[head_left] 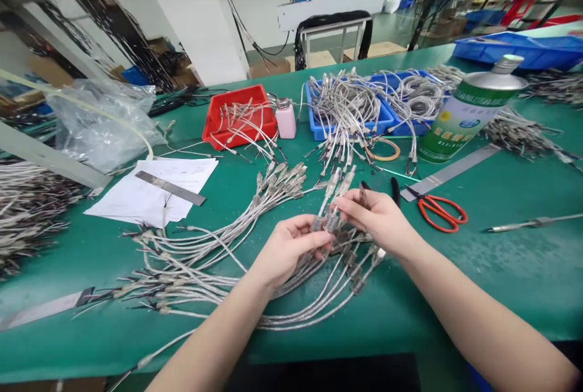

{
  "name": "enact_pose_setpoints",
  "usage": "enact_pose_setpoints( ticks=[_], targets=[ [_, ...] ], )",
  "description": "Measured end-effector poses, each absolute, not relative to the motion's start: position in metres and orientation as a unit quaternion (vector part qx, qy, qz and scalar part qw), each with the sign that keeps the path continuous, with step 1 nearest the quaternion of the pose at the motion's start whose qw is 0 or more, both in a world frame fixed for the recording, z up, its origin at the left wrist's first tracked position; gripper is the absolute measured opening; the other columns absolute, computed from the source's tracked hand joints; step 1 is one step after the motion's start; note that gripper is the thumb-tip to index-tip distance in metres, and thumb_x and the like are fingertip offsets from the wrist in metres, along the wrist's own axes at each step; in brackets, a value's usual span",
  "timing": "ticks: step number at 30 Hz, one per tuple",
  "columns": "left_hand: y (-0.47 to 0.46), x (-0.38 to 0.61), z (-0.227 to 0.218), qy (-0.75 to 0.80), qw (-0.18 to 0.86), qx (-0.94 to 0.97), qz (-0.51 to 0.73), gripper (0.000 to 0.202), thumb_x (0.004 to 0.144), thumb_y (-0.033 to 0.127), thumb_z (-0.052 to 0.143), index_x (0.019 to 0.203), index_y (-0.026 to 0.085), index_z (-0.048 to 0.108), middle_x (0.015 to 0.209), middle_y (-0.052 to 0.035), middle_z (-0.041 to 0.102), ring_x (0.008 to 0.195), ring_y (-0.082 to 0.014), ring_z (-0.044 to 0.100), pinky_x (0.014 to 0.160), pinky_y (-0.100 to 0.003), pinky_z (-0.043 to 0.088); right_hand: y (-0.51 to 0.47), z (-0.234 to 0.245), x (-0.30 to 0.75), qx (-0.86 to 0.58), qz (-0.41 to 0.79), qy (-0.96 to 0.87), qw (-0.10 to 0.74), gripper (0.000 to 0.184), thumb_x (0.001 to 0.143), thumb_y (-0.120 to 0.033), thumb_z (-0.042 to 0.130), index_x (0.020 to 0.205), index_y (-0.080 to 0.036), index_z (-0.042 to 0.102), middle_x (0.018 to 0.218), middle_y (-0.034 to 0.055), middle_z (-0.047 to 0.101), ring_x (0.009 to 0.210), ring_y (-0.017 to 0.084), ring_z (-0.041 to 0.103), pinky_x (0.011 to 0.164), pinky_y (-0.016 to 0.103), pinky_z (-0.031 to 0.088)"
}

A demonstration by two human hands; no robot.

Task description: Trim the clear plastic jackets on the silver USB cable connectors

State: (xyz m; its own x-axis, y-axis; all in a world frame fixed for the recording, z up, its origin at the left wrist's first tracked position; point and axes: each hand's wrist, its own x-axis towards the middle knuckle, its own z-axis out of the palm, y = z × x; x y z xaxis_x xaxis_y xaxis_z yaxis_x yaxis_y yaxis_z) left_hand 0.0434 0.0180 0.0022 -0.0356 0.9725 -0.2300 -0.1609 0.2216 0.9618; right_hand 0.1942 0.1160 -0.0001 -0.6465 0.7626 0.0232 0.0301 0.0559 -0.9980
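My left hand (291, 249) and my right hand (376, 216) meet over the middle of the green table (523, 270), both closed around a bundle of thin silver cables (339, 189) with metal connector ends. The connectors stick up between my fingers. More of the same cables (191, 270) fan out loosely to the left and under my wrists. Dark-handled cutters (395, 190) lie just behind my right hand.
Red-handled scissors (439, 211) and a steel ruler (453, 170) lie to the right. A green-and-white can (469, 113), blue trays (350, 116) of cables, a red tray (239, 116), a pink bottle (286, 119), papers (157, 192) and a plastic bag (102, 122) stand behind.
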Motion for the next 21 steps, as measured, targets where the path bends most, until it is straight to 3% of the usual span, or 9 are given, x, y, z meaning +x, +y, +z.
enact_pose_setpoints(
  ticks=[5,10,15,21],
  targets=[
    [0.011,0.038,0.001,0.473,0.642,0.284,0.532,0.025,0.067,0.018,0.076,0.089,0.013,0.067,0.074,-0.0041,0.069,0.066,-0.0114,0.062,0.063,-0.022,0.048,0.112,-0.003,0.191,-0.311,0.663,-0.612,0.298,0.036,0.082,-0.048,0.060,0.071,-0.014,0.053,0.059,-0.0043,0.043,0.047,0.005,0.030,0.044,0.021,0.021],
    [0.007,0.039,0.002,0.444,0.662,0.241,0.553,0.021,0.067,0.015,0.076,0.085,0.013,0.066,0.070,-0.0048,0.071,0.061,-0.0111,0.064,0.060,-0.020,0.049,0.108,-0.001,0.193,-0.319,0.696,-0.567,0.303,0.032,0.080,-0.044,0.064,0.072,-0.016,0.052,0.052,-0.0074,0.035,0.046,0.005,0.027,0.045,0.021,0.021],
    [0.004,0.040,0.002,0.426,0.684,0.220,0.549,0.017,0.071,0.014,0.073,0.086,0.013,0.066,0.069,-0.0053,0.072,0.058,-0.0109,0.064,0.058,-0.019,0.050,0.104,0.003,0.195,-0.337,0.672,-0.579,0.316,0.032,0.080,-0.040,0.066,0.065,-0.016,0.052,0.054,-0.0052,0.039,0.049,0.006,0.031,0.046,0.022,0.023],
    [0.003,0.042,0.002,0.432,0.685,0.213,0.546,0.018,0.070,0.013,0.074,0.085,0.014,0.064,0.068,-0.0045,0.071,0.060,-0.0112,0.065,0.060,-0.019,0.051,0.103,0.002,0.195,-0.330,0.689,-0.567,0.308,0.025,0.081,-0.040,0.064,0.076,-0.015,0.063,0.055,-0.0043,0.041,0.048,0.006,0.031,0.045,0.022,0.026]
  ],
)
